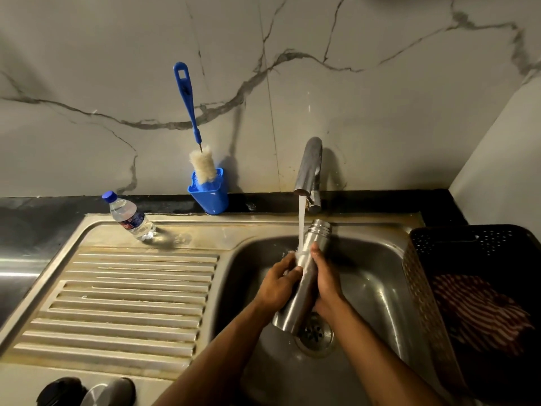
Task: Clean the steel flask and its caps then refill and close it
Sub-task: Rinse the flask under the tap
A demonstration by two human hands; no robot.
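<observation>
The steel flask (301, 291) is held tilted over the sink basin (377, 276), its open threaded mouth pointing up toward the tap (308, 168). Running water strikes the flask's upper side. My left hand (279, 281) grips the flask from the left, fingers curled on its wet surface. My right hand (326, 276) grips it from the right. Two caps lie at the counter's near left edge: a black cap (60, 391) and a steel cap (108, 392), both partly cut off by the frame.
A blue bottle brush (191, 124) stands in a blue holder (209, 190) against the marble wall. A small plastic water bottle (131, 216) stands on the ribbed drainboard (126, 303). A dark perforated basket (424, 288) with striped cloth sits right of the sink.
</observation>
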